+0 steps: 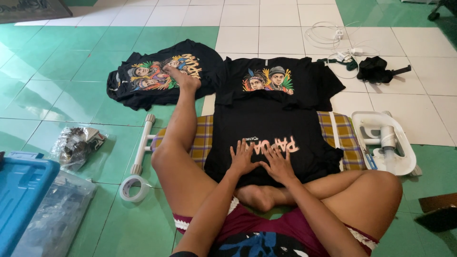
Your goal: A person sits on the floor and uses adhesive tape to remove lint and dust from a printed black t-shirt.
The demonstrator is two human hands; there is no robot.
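Observation:
I sit on a tiled floor with a black T-shirt [266, 128] spread over a plaid-covered low ironing board [340, 135] in front of me. My left hand [243, 157] and my right hand [277, 164] lie flat, fingers spread, side by side on the shirt's near part, over its light printed lettering. A colourful print of two faces shows near the shirt's far end [267, 80]. My left leg stretches out, and its foot [183, 78] rests on a second black printed T-shirt [157, 71] lying crumpled on the floor to the left.
A white clothes iron on its white tray [386, 143] stands right of the board. A tape roll [133, 188], a clear plastic bag [76, 145] and a blue box [21, 190] lie at left. White cables [333, 35] and a black pouch [376, 69] lie farther back.

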